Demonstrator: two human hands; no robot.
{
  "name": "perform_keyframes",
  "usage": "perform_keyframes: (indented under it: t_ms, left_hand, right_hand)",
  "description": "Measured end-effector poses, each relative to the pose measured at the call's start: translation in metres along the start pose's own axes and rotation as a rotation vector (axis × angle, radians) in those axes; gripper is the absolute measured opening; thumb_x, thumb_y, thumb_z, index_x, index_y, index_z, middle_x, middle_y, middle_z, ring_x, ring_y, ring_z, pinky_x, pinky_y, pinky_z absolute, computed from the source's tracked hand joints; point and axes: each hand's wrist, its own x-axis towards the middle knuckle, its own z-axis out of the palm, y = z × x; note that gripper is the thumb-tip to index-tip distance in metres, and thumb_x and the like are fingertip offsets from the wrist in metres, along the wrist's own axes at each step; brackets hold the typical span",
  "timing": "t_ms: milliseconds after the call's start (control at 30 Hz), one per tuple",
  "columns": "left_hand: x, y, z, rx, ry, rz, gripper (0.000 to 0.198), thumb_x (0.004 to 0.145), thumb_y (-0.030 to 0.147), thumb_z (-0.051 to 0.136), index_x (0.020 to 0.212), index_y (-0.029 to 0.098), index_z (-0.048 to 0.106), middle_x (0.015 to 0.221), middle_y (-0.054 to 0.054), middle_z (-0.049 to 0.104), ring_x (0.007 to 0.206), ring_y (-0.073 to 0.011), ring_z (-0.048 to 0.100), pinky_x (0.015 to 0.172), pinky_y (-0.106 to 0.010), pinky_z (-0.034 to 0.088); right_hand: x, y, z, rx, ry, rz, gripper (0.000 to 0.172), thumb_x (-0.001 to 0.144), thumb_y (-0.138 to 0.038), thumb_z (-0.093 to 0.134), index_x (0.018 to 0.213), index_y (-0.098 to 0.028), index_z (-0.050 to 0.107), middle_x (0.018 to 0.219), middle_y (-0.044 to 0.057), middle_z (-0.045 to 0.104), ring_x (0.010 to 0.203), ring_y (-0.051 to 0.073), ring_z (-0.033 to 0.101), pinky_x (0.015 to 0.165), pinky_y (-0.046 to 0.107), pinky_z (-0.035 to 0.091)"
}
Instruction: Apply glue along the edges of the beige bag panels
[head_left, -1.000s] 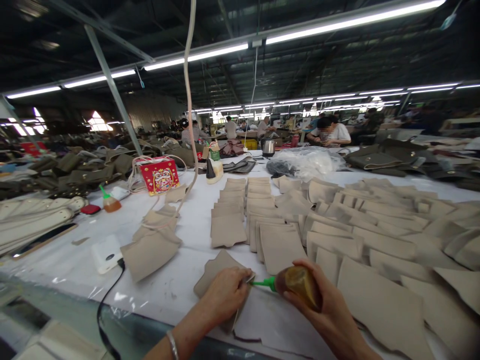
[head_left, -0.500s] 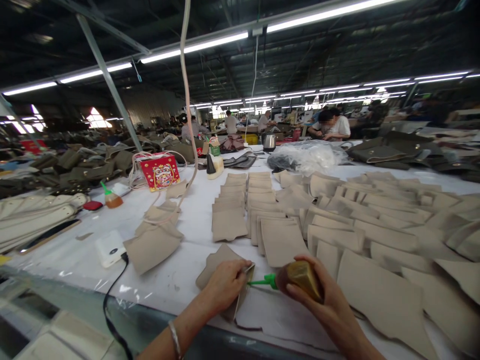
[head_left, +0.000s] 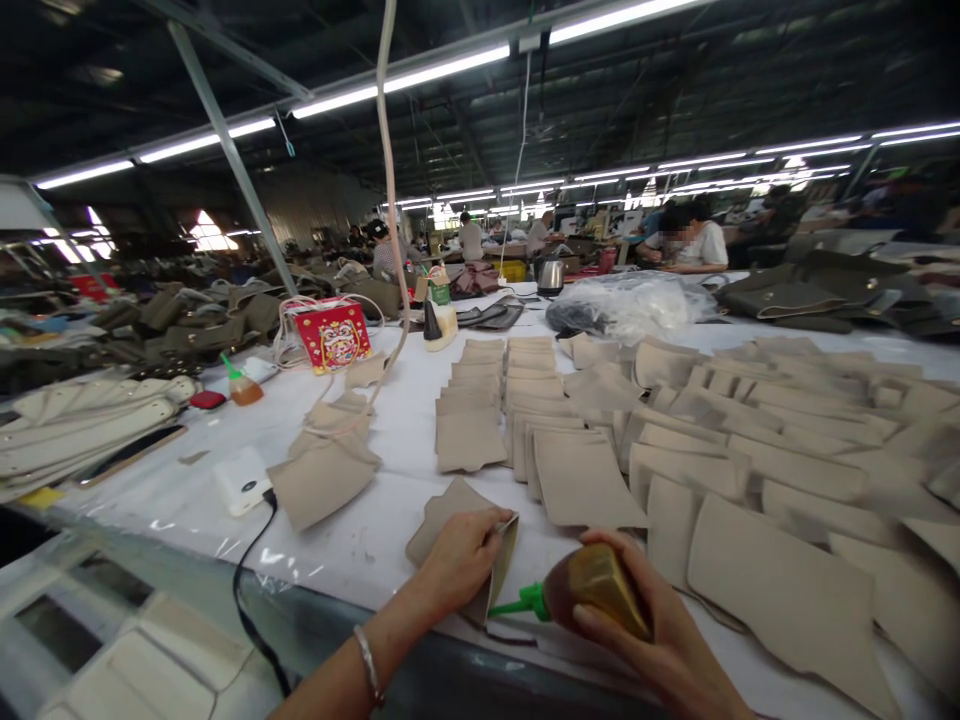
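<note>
My left hand is closed on a beige leather-like piece, pinching its right side so that the edge stands folded up off the table. My right hand wraps round a glue bottle with amber-brown contents and a green nozzle. The bottle lies tilted on its side, its nozzle tip touching or very close to the lower end of the folded edge. A thin dark strip lies on the table just below the tip.
Rows of beige pieces cover the right and centre of the white table. At left are a white power bank with a black cable, a second glue bottle and a red box. A pale cord hangs down. People work behind.
The bottle's nozzle has moved down along the folded edge, from near my left fingertips to its lower end. My left hand keeps its hold. The view has shifted slightly.
</note>
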Motion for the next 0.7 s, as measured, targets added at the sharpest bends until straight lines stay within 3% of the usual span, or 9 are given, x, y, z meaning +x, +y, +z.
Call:
perform_keyframes:
  t_ms: [167, 300, 433, 600, 700]
  left_hand:
    - [0.000, 0.001, 0.000, 0.014, 0.004, -0.020, 0.042, 0.085, 0.015, 0.041, 0.120, 0.017, 0.064, 0.115, -0.005, 0.069, 0.107, -0.0194, 0.063, 0.100, -0.030, 0.043]
    - [-0.001, 0.001, 0.001, 0.013, 0.006, -0.007, 0.042, 0.085, 0.015, 0.041, 0.120, 0.016, 0.064, 0.114, -0.005, 0.069, 0.106, -0.0198, 0.063, 0.099, -0.030, 0.043]
    - [-0.002, 0.001, 0.000, 0.011, 0.011, -0.020, 0.042, 0.085, 0.014, 0.040, 0.120, 0.017, 0.064, 0.112, -0.005, 0.070, 0.104, -0.0205, 0.063, 0.099, -0.032, 0.044]
    - [0.000, -0.001, 0.001, 0.009, 0.011, -0.003, 0.042, 0.086, 0.015, 0.041, 0.121, 0.017, 0.063, 0.112, -0.005, 0.070, 0.105, -0.0194, 0.063, 0.100, -0.030, 0.043]
    - [0.001, -0.003, 0.002, 0.017, 0.007, -0.004, 0.042, 0.086, 0.015, 0.041, 0.121, 0.018, 0.063, 0.118, -0.004, 0.068, 0.110, -0.0188, 0.061, 0.101, -0.030, 0.042]
  right_hand:
    - [-0.001, 0.003, -0.001, -0.047, 0.084, -0.007, 0.052, 0.082, -0.048, 0.068, 0.120, -0.021, 0.047, 0.107, 0.004, 0.062, 0.094, 0.025, 0.061, 0.076, 0.025, 0.049]
    - [-0.005, -0.002, 0.002, 0.047, 0.048, 0.032, 0.053, 0.079, -0.048, 0.069, 0.120, -0.021, 0.049, 0.102, 0.002, 0.062, 0.088, 0.024, 0.062, 0.075, 0.026, 0.050]
    - [-0.006, -0.009, 0.004, 0.024, 0.165, 0.028, 0.050, 0.077, -0.046, 0.070, 0.116, -0.021, 0.052, 0.102, 0.003, 0.063, 0.091, 0.026, 0.061, 0.075, 0.027, 0.049]
    - [-0.005, -0.006, 0.004, 0.048, 0.050, 0.026, 0.053, 0.077, -0.046, 0.071, 0.119, -0.021, 0.052, 0.111, 0.004, 0.061, 0.097, 0.026, 0.060, 0.078, 0.027, 0.050]
    - [0.002, -0.002, 0.000, -0.015, 0.141, 0.009, 0.051, 0.078, -0.047, 0.069, 0.118, -0.022, 0.051, 0.106, 0.003, 0.062, 0.092, 0.025, 0.060, 0.079, 0.028, 0.047]
